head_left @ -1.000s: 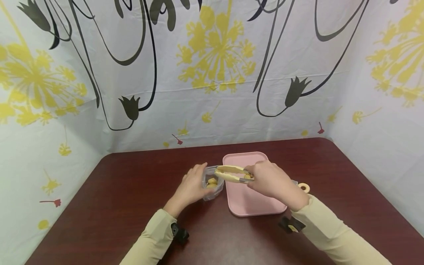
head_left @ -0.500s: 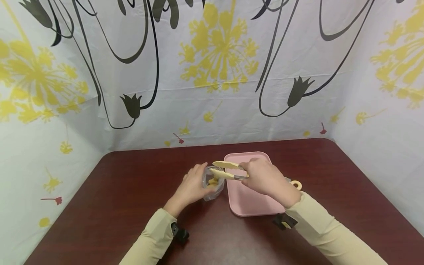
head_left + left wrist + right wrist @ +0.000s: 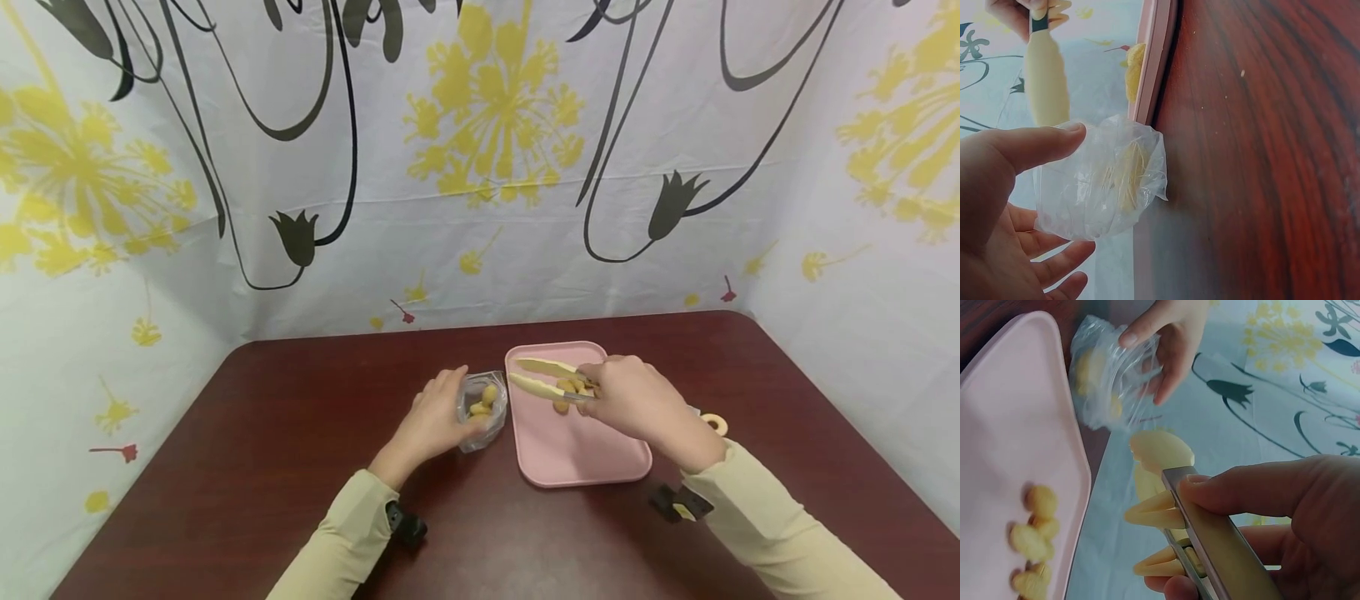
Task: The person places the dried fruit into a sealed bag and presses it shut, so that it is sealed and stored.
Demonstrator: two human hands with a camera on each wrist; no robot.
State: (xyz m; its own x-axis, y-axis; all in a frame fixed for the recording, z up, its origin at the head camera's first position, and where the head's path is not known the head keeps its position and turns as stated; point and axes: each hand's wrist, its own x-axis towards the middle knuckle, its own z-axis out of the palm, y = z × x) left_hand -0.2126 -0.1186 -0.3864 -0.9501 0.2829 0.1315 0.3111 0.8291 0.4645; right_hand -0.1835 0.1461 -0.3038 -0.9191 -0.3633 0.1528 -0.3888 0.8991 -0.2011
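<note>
My left hand [image 3: 433, 425] holds a clear plastic bag [image 3: 467, 433] upright by its side, thumb and fingers around it. Several small yellow lumps [image 3: 478, 409] lie inside; their exact kind is unclear. My right hand [image 3: 633, 402] grips metal tongs with cream tips [image 3: 1163, 449], its thumb pressing one arm in the right wrist view. The tong tips are apart with nothing between them, above the left part of a pink tray [image 3: 573, 458]. More yellow lumps [image 3: 1032, 542] sit on the tray, partly hidden by the tongs and right hand in the head view.
The dark red-brown table [image 3: 315, 433] carries the tray and bag side by side. A patterned white cloth [image 3: 450, 250] hangs behind the table and along both sides. A cream ring [image 3: 716, 425] at the tongs' rear end sticks out past the right wrist.
My right hand moved the tongs left over the bag, their tips parted there, and it has drawn back right above the tray. Another lump now shows in the bag. The left hand stayed put.
</note>
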